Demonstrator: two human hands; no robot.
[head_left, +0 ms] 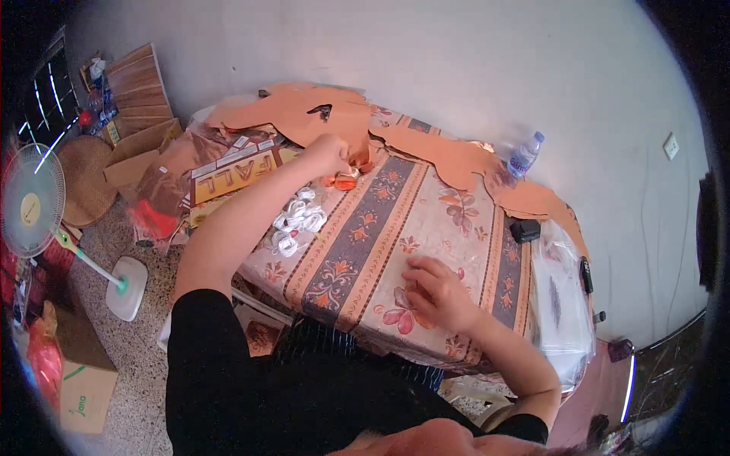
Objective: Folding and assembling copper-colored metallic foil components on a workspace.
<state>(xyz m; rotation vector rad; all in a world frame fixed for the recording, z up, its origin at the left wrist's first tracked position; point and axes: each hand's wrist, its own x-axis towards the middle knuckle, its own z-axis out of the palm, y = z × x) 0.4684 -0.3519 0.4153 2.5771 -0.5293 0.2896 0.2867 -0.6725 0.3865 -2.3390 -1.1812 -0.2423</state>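
On the far side of the table (426,228), the left hand (328,154) is stretched right out, fingers curled down onto a small shiny orange piece (346,181) lying on the cloth beside the big sheets of orange card (319,114). Fingertips are on it, closed round its top edge, though how firm the pinch is cannot be told from up here. Just nearer the person sits a heap of white cord loops (298,220), close to that outstretched forearm but clear of the hand. Over on the right, the right hand (437,292) rests palm down on the patterned cloth near the table's front edge, fingers bent and loosely gathered; whether anything sits under them cannot be made out. Well apart from both hands, a water bottle (525,156) stands at the far edge among more orange card, with a small black box (525,229) just this side of it. Down on the floor to the left stands a fan (34,201), and a cardboard box (80,365).
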